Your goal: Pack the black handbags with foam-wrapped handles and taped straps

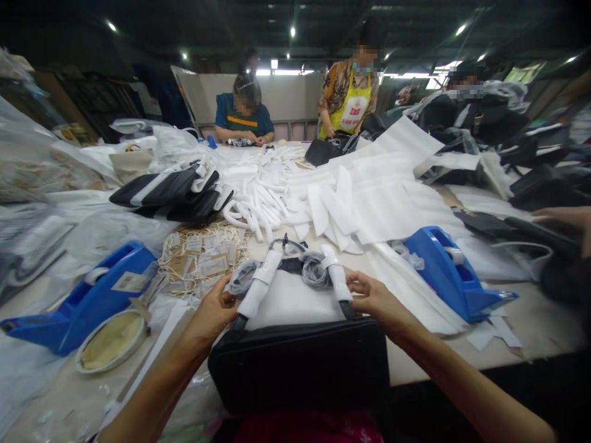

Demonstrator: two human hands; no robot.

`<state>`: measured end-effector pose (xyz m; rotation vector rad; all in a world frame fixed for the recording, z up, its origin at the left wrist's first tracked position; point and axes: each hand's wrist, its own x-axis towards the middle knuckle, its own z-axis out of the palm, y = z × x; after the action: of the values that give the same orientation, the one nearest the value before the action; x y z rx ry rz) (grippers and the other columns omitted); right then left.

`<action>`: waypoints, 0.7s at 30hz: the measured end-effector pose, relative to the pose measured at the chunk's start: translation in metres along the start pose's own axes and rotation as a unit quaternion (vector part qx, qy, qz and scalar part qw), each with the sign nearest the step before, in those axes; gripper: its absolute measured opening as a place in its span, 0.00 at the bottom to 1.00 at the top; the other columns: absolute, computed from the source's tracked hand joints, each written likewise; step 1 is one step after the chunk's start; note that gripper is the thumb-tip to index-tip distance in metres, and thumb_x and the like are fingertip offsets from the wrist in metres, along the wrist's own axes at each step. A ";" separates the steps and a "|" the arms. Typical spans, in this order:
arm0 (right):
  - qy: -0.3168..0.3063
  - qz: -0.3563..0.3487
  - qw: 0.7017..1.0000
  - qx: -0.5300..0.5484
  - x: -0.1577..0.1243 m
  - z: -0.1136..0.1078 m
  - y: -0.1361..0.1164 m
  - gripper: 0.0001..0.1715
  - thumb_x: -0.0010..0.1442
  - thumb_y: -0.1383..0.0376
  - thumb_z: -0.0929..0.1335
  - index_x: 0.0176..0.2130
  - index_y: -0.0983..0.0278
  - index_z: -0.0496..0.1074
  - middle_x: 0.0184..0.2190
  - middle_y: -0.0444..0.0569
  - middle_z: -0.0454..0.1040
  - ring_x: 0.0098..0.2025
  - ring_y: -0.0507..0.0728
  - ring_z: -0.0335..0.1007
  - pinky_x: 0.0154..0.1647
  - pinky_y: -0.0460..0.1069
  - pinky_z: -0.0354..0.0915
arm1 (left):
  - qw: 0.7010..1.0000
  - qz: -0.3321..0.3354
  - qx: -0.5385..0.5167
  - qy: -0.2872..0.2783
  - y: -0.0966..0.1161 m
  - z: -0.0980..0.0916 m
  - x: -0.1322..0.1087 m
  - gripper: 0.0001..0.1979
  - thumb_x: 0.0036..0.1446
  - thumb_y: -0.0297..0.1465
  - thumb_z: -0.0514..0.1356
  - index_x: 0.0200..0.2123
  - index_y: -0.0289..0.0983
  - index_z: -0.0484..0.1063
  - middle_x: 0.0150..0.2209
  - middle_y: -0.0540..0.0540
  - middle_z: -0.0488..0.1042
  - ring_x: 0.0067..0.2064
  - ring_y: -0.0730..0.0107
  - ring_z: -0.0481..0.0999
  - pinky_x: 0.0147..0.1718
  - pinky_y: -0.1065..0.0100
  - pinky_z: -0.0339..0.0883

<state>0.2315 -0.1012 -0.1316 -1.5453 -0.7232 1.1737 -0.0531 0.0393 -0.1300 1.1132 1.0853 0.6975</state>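
A black handbag [300, 363] lies at the table's near edge, right in front of me. Its two handles are wrapped in white foam sleeves [258, 286], with grey cloth bunched around the hardware near their tops. My left hand [217, 311] grips the left wrapped handle near its base. My right hand [372, 295] holds the right wrapped handle [337, 277] from the side. White padding shows in the bag's mouth between the handles.
Blue tape dispensers stand at left [87, 295] and right [450, 274]. A pile of string tags [203, 258], heaps of white foam strips [263, 197] and sheets [388, 184], and black bags [170, 191] cover the table. Three people work at the far side; another's hand [561, 216] reaches in at right.
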 end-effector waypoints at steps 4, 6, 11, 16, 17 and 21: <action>0.015 0.005 0.998 -0.057 0.018 0.001 0.006 0.18 0.33 0.75 0.68 0.29 0.64 0.69 0.29 0.43 0.75 0.23 0.51 0.64 0.20 0.43 0.55 | 0.999 0.015 0.035 0.004 -0.003 0.003 0.012 0.38 0.28 0.21 0.72 0.49 0.36 0.69 0.40 0.43 0.79 0.39 0.58 0.79 0.31 0.70 0.72; 0.009 0.025 0.997 -0.070 0.027 0.001 0.008 0.17 0.32 0.76 0.67 0.27 0.64 0.69 0.24 0.42 0.73 0.23 0.52 0.64 0.20 0.43 0.55 | 0.999 0.018 0.044 -0.001 -0.004 0.004 0.016 0.33 0.31 0.23 0.71 0.46 0.36 0.71 0.38 0.45 0.79 0.40 0.58 0.79 0.32 0.70 0.71; 0.004 0.050 0.998 -0.042 0.031 0.006 0.008 0.17 0.32 0.76 0.69 0.27 0.63 0.71 0.19 0.39 0.70 0.21 0.50 0.59 0.19 0.43 0.50 | 0.999 -0.032 0.024 0.022 -0.008 0.003 0.015 0.39 0.29 0.25 0.72 0.49 0.37 0.65 0.31 0.47 0.79 0.25 0.66 0.76 0.22 0.71 0.66; 0.001 -0.019 0.999 -0.028 0.015 0.007 0.002 0.21 0.39 0.71 0.69 0.37 0.63 0.75 0.26 0.41 0.73 0.20 0.48 0.57 0.19 0.43 0.49 | 0.998 0.012 -0.015 0.055 -0.012 0.005 0.010 0.44 0.25 0.26 0.74 0.49 0.40 0.60 0.33 0.46 0.79 0.24 0.68 0.75 0.24 0.71 0.67; 0.001 -0.037 0.999 -0.040 0.013 0.008 0.000 0.20 0.40 0.70 0.70 0.37 0.64 0.75 0.26 0.42 0.73 0.21 0.48 0.59 0.20 0.43 0.51 | 0.998 0.028 -0.013 0.054 -0.013 0.006 0.010 0.44 0.25 0.26 0.74 0.49 0.40 0.60 0.34 0.46 0.79 0.25 0.68 0.75 0.25 0.70 0.67; -0.005 -0.101 0.995 -0.017 0.016 0.012 -0.002 0.20 0.40 0.68 0.73 0.38 0.64 0.74 0.30 0.44 0.75 0.31 0.54 0.69 0.31 0.45 0.63 | 0.993 0.099 0.045 0.052 -0.013 0.007 0.009 0.40 0.27 0.27 0.74 0.48 0.39 0.62 0.32 0.49 0.78 0.28 0.70 0.74 0.27 0.74 0.65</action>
<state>0.2263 -0.0825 -0.1344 -1.4566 -0.8886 1.0239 -0.0444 0.0404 -0.1451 1.2858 1.1116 0.8777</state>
